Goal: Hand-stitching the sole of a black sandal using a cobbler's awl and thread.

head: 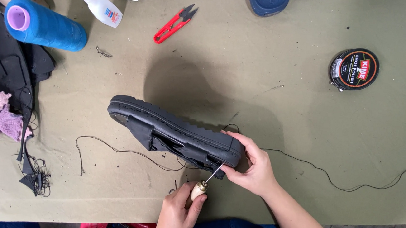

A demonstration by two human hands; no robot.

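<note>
Left hand [179, 213] grips awl [201, 187], needle into sandal [175, 133] heel. Right hand [252, 165] clamps heel at 4 o'clock of sandal, mid-surface [272, 76]. Snips [175, 23] at 12 o'clock.

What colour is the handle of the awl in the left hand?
Light wood, tan, seen in the head view: awl in the left hand.

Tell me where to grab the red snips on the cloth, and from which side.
Take the red snips by the looped red handle at the lower left, coming from above. They lie flat with the dark blades pointing up-right, and the cloth around the handle end is bare.
</note>
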